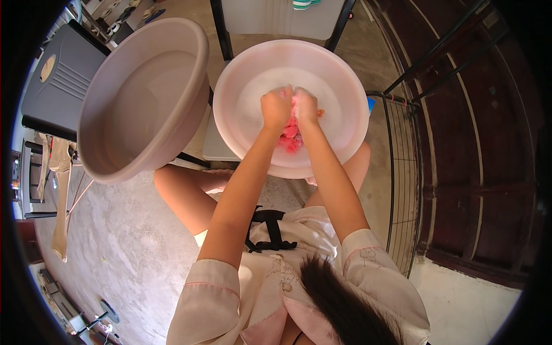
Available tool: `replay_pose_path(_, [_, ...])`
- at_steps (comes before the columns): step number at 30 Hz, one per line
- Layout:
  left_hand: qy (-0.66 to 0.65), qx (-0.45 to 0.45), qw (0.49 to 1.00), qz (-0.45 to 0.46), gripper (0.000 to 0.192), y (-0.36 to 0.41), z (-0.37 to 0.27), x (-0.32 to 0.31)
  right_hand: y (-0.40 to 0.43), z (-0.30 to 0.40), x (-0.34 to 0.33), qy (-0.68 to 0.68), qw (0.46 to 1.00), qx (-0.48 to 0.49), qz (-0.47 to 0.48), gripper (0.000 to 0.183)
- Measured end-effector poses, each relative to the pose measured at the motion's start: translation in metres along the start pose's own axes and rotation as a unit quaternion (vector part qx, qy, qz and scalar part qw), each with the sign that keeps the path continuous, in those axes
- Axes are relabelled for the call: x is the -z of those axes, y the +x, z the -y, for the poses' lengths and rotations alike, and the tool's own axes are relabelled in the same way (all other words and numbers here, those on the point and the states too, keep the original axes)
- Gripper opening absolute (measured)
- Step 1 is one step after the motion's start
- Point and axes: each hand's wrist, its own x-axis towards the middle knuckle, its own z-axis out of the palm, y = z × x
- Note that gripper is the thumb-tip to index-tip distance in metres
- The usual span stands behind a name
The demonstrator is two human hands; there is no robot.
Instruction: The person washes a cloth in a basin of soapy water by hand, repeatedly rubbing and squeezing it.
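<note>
Both my hands are over a light pink plastic basin (241, 142) that holds whitish, sudsy-looking water. My left hand (276, 107) is closed on a wet red-pink cloth (290, 137). Right beside it, my right hand (305, 105) grips the same cloth, its fingers coated with suds. The bunched cloth hangs between my wrists towards the basin's near side. A small orange piece (320, 113) shows just right of my right hand; whether it belongs to the cloth I cannot tell.
A larger greyish-pink basin (142, 99) holding water stands to the left, by a grey chair (64, 82). Behind the pink basin is another chair back (276, 17) with a striped cloth (306, 3). A black metal rack (403, 172) stands on the right, along dark doors (470, 164).
</note>
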Motion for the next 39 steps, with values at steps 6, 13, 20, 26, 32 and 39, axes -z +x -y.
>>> replay_pose_path(6, [-0.102,0.125,0.987,-0.013,0.032,0.006,0.010,0.003,-0.017,0.032,-0.002,0.221,0.972,-0.063,-0.041,0.025])
replay_pose_path(13, [-0.156,0.171,0.973,0.006,0.035,0.005,0.009,-0.002,-0.013,0.029,-0.004,0.368,0.923,-0.091,-0.062,0.023])
replay_pose_path(20, [-0.104,0.131,0.985,0.040,0.033,0.007,0.013,-0.005,-0.012,0.030,0.000,0.406,0.908,-0.077,-0.066,0.027])
replay_pose_path(26, [-0.113,0.137,0.980,0.083,0.032,0.004,0.003,0.002,-0.015,0.040,0.002,0.406,0.900,-0.131,-0.089,0.024])
replay_pose_path(32, [-0.087,0.066,0.990,0.085,0.030,-0.001,-0.011,0.003,-0.003,0.011,0.006,0.175,0.979,0.004,-0.103,0.021])
replay_pose_path(39, [-0.094,-0.009,0.991,0.093,0.026,-0.006,-0.010,0.003,-0.001,0.005,0.004,0.171,0.954,-0.167,-0.179,0.020])
